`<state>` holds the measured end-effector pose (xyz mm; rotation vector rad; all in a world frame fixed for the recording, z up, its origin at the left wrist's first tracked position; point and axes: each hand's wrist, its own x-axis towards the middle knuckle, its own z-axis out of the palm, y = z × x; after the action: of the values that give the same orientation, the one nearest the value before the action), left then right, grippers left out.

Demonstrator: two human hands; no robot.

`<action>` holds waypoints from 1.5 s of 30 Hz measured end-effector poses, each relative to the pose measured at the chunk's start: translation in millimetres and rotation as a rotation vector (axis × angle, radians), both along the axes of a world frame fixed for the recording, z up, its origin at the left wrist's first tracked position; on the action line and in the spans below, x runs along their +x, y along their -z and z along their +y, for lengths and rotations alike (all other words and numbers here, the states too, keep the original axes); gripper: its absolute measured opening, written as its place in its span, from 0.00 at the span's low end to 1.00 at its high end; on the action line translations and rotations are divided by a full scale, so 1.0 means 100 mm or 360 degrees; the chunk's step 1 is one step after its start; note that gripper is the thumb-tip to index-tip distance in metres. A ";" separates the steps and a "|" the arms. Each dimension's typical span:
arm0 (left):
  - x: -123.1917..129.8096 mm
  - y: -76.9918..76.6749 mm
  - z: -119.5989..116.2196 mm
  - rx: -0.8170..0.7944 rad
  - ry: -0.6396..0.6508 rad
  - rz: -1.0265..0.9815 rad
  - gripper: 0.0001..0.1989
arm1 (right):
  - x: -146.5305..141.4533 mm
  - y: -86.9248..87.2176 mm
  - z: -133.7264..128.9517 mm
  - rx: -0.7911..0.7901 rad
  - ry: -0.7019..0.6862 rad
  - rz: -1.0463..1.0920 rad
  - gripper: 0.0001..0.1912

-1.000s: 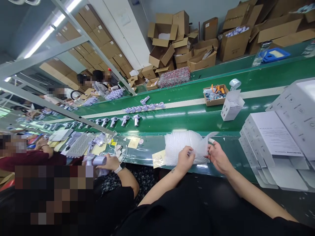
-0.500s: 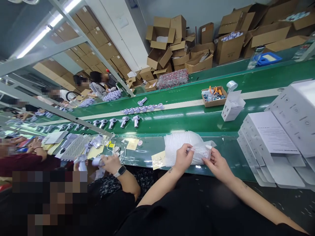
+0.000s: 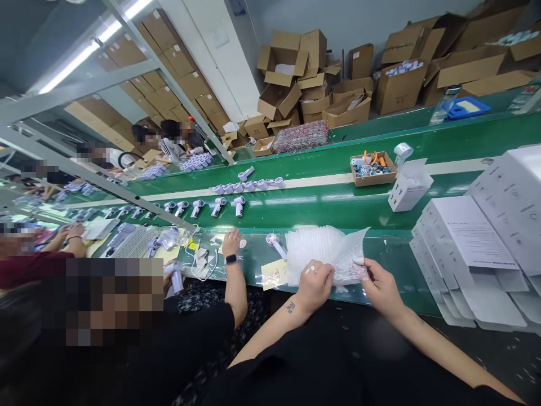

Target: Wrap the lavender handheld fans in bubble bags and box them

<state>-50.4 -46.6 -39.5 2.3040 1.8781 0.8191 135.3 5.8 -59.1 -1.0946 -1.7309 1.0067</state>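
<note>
Translucent white bubble-wrap bag (image 3: 350,251), loose at the top of a thick stack of matching bags (image 3: 308,242), sits on the green, glossy bench (image 3: 395,251) right in front of the worker. Left hand (image 3: 315,283): fingers curled, thumb and finger pinching the bag's near edge. Right hand (image 3: 381,283): thumb and fingers pinched on the bag's right edge. Half a second ago the bag lay lower; now its far corner stands up higher.

New since then: a white handheld fan with round head and straight handle (image 3: 276,246) lies just left of the stack, by the yellow handwritten paper slip (image 3: 273,276). Co-worker's hand (image 3: 231,242), dark-faced watch on the wrist, was on a fan earlier; now it's spread at the bench, beside a small round pink sticker (image 3: 243,243).

Further out, same places as before: folded white printed cartons (image 3: 477,231) stacked at right; small open white box (image 3: 406,194) beside a shallow brown cardboard tray of parts (image 3: 372,180); line of pale lilac fans (image 3: 249,186) across the conveyor; open brown cartons (image 3: 281,98) behind.
</note>
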 end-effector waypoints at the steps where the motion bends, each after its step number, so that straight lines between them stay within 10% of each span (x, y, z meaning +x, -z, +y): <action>1: -0.01 0.00 -0.02 0.0026 0.0015 0.0034 0.11 | -0.02 0.00 -0.01 0.0003 -0.0031 -0.0010 0.14; 5: -0.14 -0.08 -0.15 0.0119 0.0007 -0.0075 0.11 | -0.14 -0.08 -0.02 -0.0241 -0.0276 0.0260 0.20; 10: -0.67 -0.34 -0.44 0.0239 -0.0874 -0.0761 0.11 | -0.64 -0.23 0.09 -0.0819 -0.0589 0.0959 0.23; 16: -1.22 -0.49 -1.10 0.0275 -0.1624 -0.0905 0.13 | -2.09 0.15 0.31 -0.0775 -0.0613 -0.0170 0.06; 24: -1.27 -0.22 -1.66 -0.0100 -0.1519 -0.0996 0.13 | -3.31 0.62 0.28 -0.0693 -0.0377 -0.0738 0.30; 30: -1.49 -0.13 -1.64 -0.0104 -0.1317 -0.0959 0.11 | -3.35 0.63 0.48 -0.0818 -0.0320 -0.0695 0.29; 35: -1.83 -0.28 -1.41 0.0262 -0.1327 -0.0540 0.08 | -3.11 0.24 0.59 -0.1065 -0.0445 -0.0338 0.24; 45: -1.74 -0.55 -0.39 0.0486 -0.0739 -0.0344 0.07 | -1.25 -0.51 0.12 -0.1243 -0.0681 0.0633 0.29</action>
<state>-224.2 -86.0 15.1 1.8250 2.3521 1.4295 10.3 17.6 -8.0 -0.8786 -1.2733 2.1250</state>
